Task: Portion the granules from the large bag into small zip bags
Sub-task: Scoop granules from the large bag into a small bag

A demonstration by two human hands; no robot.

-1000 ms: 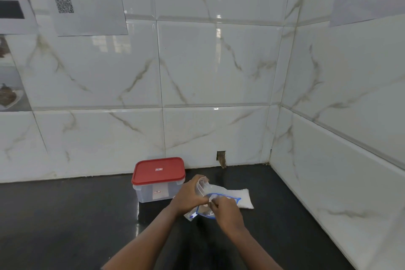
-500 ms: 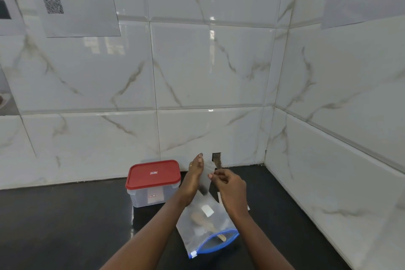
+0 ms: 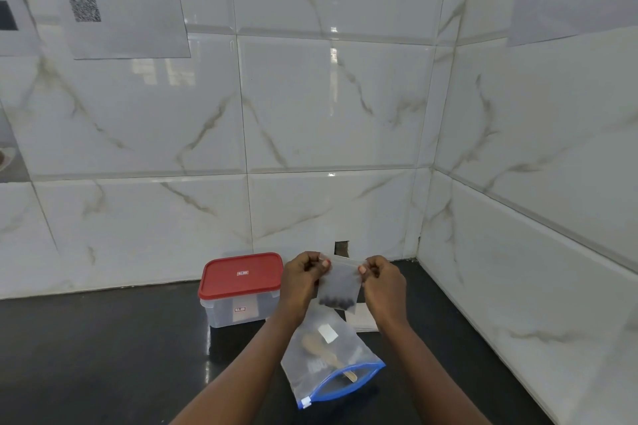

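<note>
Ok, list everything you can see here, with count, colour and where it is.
small zip bag: one, clear, held up above the counter, dark granules at its bottom
large zip bag: one, clear with blue zip, lying on the counter below the hands, wooden spoon inside
storage box: one, clear with red lid, by the wall
flat packet: one, white, behind the large bag
QR-code sheet: one, white, upper left wall
counter: black
hands: two, left hand and right hand pinching the small bag's top corners

Small zip bag point(image 3: 337, 286) now up between left grip point(image 3: 300, 281) and right grip point(image 3: 381, 283) (top corners pinched).
</note>
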